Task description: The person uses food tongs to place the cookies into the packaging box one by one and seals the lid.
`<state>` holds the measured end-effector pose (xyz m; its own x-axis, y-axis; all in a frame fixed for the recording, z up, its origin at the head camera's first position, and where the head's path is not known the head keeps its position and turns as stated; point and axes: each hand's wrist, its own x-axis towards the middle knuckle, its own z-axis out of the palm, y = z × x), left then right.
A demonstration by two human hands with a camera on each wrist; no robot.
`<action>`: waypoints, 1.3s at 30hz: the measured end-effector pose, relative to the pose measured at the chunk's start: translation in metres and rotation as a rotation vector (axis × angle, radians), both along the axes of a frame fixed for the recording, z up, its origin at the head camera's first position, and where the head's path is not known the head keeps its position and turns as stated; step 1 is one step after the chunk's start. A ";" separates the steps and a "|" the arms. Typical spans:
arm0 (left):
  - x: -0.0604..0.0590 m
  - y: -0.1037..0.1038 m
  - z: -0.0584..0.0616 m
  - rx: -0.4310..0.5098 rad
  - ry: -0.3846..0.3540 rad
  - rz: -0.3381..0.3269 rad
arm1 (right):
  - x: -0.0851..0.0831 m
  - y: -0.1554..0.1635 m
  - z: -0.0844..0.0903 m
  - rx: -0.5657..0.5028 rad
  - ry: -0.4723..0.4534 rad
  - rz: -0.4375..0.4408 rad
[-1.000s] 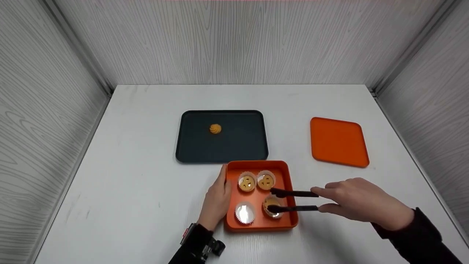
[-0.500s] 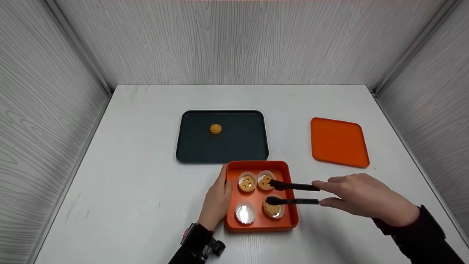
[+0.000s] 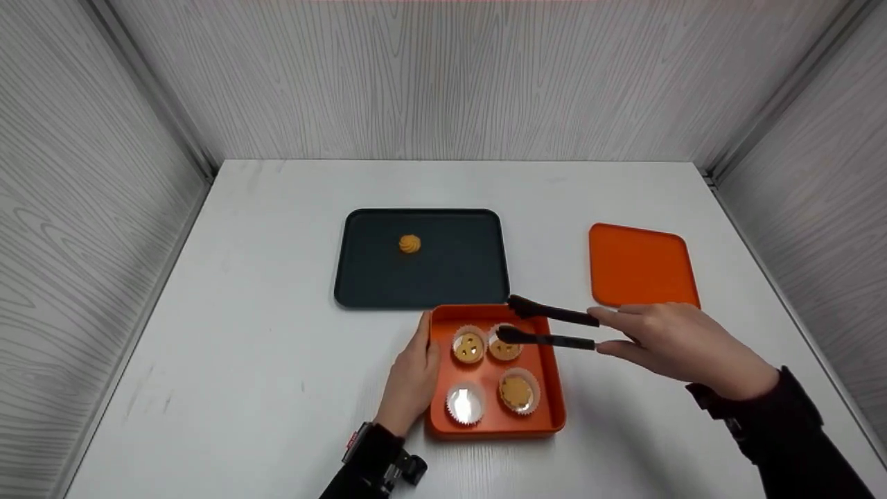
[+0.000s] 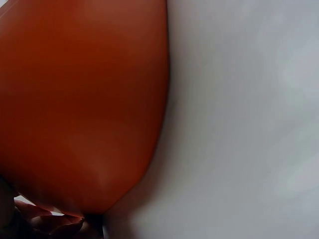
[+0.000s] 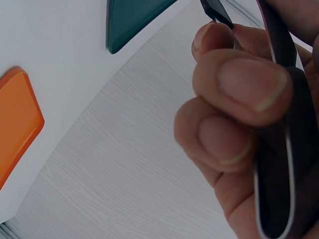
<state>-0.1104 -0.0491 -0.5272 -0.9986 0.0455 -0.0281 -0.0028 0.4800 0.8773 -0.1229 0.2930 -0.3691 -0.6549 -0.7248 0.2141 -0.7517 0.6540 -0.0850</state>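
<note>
My left hand [image 3: 409, 381] grips the left wall of an orange square box [image 3: 485, 381]; in the left wrist view the box's wall [image 4: 84, 99] fills much of the picture. Inside are paper cups. Two hold button-like cookies [image 3: 469, 348] with holes, one at lower right has a flat cookie [image 3: 516, 393], and the cup [image 3: 465, 404] at lower left shows no cookie. My right hand [image 3: 679, 346] holds black tongs [image 3: 551, 339] with fingers and thumb. Their arms stand apart above the box's upper right corner, with nothing between the tips. The lower arm partly covers a button cookie.
Behind the box lies a dark green tray [image 3: 450, 270] with one swirled cookie [image 3: 409, 244] on it. An orange flat tray [image 3: 641, 267] lies at the right, its front edge partly behind my right hand. Grey panels [image 3: 443, 83] stand around the white table.
The tongs have moved away from the flat cookie, upward and toward the box's far right corner. That cookie now shows in full. My left hand and the box stay in place.
</note>
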 end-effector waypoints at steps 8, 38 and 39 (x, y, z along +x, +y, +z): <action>0.000 0.000 0.000 0.028 -0.023 0.000 | -0.020 -0.010 -0.004 0.005 -0.024 -0.108; 0.001 -0.001 -0.001 0.019 0.047 -0.014 | -0.111 -0.108 -0.042 0.046 -0.092 -0.169; 0.001 -0.001 -0.001 0.019 0.047 -0.014 | -0.114 -0.112 -0.043 0.048 -0.102 -0.171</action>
<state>-0.1092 -0.0500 -0.5283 -0.9980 0.0600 0.0203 0.0459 0.4625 0.8854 -0.2369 0.1813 -0.4124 -0.7857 -0.6091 0.1082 -0.6185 0.7764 -0.1211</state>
